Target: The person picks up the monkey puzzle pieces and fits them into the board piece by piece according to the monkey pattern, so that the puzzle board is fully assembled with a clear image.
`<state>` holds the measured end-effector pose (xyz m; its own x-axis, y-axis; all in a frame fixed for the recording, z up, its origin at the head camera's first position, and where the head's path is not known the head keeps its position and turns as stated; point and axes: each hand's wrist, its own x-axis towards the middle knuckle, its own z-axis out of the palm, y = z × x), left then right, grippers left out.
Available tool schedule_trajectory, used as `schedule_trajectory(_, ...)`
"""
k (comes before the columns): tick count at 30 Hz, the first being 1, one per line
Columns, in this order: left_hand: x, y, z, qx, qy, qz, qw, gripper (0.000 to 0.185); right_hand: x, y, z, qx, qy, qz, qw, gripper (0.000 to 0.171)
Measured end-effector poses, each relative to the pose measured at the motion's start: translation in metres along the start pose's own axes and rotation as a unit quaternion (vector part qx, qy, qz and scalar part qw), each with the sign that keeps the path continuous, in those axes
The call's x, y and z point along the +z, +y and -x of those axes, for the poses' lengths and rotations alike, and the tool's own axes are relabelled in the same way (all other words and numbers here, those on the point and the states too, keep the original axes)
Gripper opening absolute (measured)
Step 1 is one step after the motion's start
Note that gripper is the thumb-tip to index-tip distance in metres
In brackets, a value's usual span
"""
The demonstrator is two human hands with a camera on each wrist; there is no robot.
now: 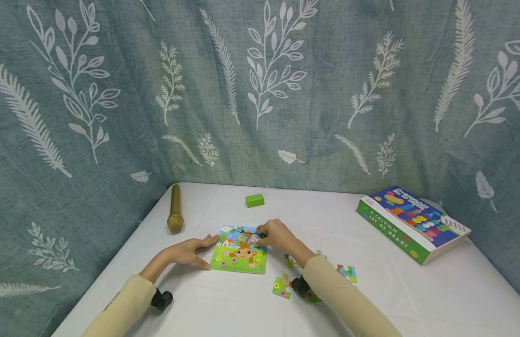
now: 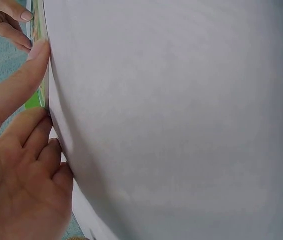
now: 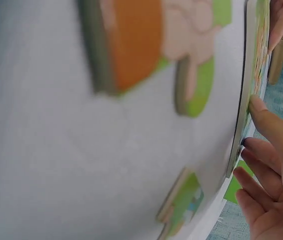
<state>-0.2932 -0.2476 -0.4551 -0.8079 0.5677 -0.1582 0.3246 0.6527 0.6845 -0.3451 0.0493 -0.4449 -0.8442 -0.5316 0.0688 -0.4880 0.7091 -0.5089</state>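
A monkey jigsaw puzzle in a flat tray lies on the white table. Its picture shows a monkey, grass, flowers and a small house. My left hand rests at the puzzle's left edge, thumb near the lower corner and fingers higher up. At the upper right corner is my right hand; its thumb touches the puzzle in the right wrist view, the other fingers loosely bent by the edge. No loose piece shows in either hand. Several loose puzzle pieces lie right of the puzzle, some partly hidden by the right forearm.
A green block sits behind the puzzle. To the left lies a gold-brown microphone-shaped object. A colourful boxed bead set stands at the right. Behind the table hangs a leaf-patterned curtain.
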Motion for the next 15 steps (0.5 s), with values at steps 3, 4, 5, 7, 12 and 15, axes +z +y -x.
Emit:
schedule_trajectory(3, 0.0, 0.001, 0.0, 0.001, 0.0, 0.003, 1.0, 0.088, -0.001, 0.001, 0.0, -0.005, -0.005, 0.007, 1.0, 0.05)
schedule_trajectory(4, 0.0, 0.001, 0.0, 0.001, -0.001, 0.002, 1.0, 0.088, -0.001, 0.002, 0.0, -0.011, -0.005, 0.012, 1.0, 0.051)
schedule_trajectory(5, 0.0, 0.0, 0.0, 0.003, -0.001, 0.002, 1.0, 0.088, -0.001, 0.003, 0.0, -0.014, -0.007, 0.014, 1.0, 0.052)
schedule_trajectory(7, 0.0, 0.0, 0.0, 0.002, -0.002, -0.001, 1.0, 0.088, -0.002, 0.006, 0.001, -0.025, -0.009, 0.013, 1.0, 0.054)
schedule_trajectory(12, 0.0, -0.002, 0.0, -0.003, 0.0, -0.008, 1.0, 0.089, -0.011, 0.008, 0.008, -0.059, 0.01, -0.011, 0.998, 0.053)
schedule_trajectory(15, 0.0, -0.002, 0.0, -0.001, 0.001, -0.006, 1.0, 0.088, -0.018, 0.01, 0.016, -0.079, 0.022, -0.015, 0.996, 0.051)
